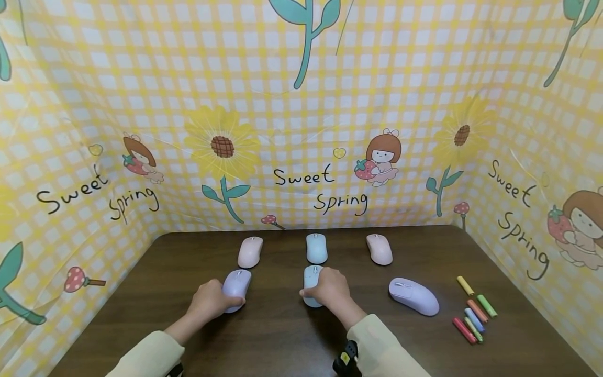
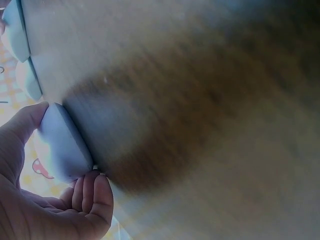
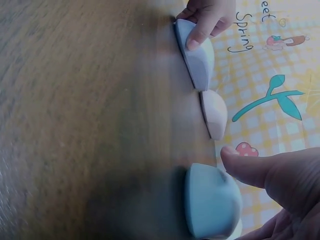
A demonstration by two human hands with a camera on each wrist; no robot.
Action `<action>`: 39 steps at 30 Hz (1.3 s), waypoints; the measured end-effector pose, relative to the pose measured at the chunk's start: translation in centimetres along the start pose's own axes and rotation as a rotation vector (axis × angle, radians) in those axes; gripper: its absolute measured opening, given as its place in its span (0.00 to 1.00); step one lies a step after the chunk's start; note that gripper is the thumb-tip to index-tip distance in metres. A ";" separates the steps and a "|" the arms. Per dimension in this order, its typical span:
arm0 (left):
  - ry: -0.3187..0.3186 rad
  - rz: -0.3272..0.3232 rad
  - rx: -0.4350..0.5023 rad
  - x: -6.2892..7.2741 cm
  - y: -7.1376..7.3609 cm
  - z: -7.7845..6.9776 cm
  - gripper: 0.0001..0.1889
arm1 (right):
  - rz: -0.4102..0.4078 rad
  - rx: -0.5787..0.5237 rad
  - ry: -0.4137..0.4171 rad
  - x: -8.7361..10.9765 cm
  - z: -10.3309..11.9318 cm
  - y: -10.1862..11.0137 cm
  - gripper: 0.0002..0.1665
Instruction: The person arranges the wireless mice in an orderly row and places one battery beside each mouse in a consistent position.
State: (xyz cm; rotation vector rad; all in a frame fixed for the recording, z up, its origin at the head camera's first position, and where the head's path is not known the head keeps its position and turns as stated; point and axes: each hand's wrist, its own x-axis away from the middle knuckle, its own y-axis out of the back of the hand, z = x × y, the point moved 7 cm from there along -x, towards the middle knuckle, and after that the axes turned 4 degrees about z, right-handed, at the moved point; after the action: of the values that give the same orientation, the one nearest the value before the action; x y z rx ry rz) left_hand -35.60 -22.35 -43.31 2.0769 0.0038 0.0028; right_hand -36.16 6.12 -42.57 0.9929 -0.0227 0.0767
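Note:
In the head view my left hand [image 1: 209, 303] grips a lavender computer mouse [image 1: 238, 283] at the left. Thumb and curled fingers [image 2: 102, 197] sit on its opposite sides in the left wrist view. The right hand [image 1: 333, 290] reaches over a light blue mouse [image 1: 312, 277] near the middle. In the right wrist view its thumb is extended just apart from that blue mouse [image 3: 212, 200]; the other fingers are mostly hidden. A pink mouse [image 1: 250, 251] stands behind the lavender one, and a second blue mouse [image 1: 316, 248] behind the first.
Another pink mouse [image 1: 379, 249] stands at the back right. Nearer lies a second lavender mouse [image 1: 414, 296], turned aslant. Several coloured chalk-like sticks [image 1: 475, 313] lie on the right of the dark wooden table [image 1: 273, 345]. A yellow checked cloth [image 1: 301, 120] encloses the back and sides.

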 end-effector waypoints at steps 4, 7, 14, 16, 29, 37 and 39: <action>-0.004 0.001 0.005 0.1 0.1 0.1 0.27 | -0.006 0.001 0.035 0.1 0.3 0.5 0.27; -0.008 0.002 0.008 0.1 0.1 0.1 0.27 | -0.008 0.003 0.056 0.2 0.5 1.1 0.25; -0.007 0.004 0.017 0.2 0.1 0.1 0.26 | 0.000 -0.021 0.036 0.4 -0.2 2.7 0.24; -0.005 0.005 0.018 0.2 0.0 0.2 0.26 | 0.006 -0.034 0.025 0.5 -0.6 3.2 0.24; -0.002 0.004 0.015 0.0 0.1 0.1 0.26 | -0.042 -0.056 0.003 0.4 -3.2 6.0 0.43; 0.007 0.012 0.021 -0.1 0.0 0.3 0.26 | -0.069 -0.040 0.022 0.9 -5.0 7.1 0.43; 0.007 0.015 0.022 0.0 -0.1 0.3 0.26 | -0.072 -0.035 0.025 1.1 -5.4 7.4 0.42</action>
State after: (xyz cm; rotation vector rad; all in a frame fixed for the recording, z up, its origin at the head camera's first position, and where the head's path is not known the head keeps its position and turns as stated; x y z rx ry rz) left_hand -35.63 -22.57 -43.52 2.0990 -0.0074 0.0190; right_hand -35.75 14.75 -39.27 0.9568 0.0342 0.0225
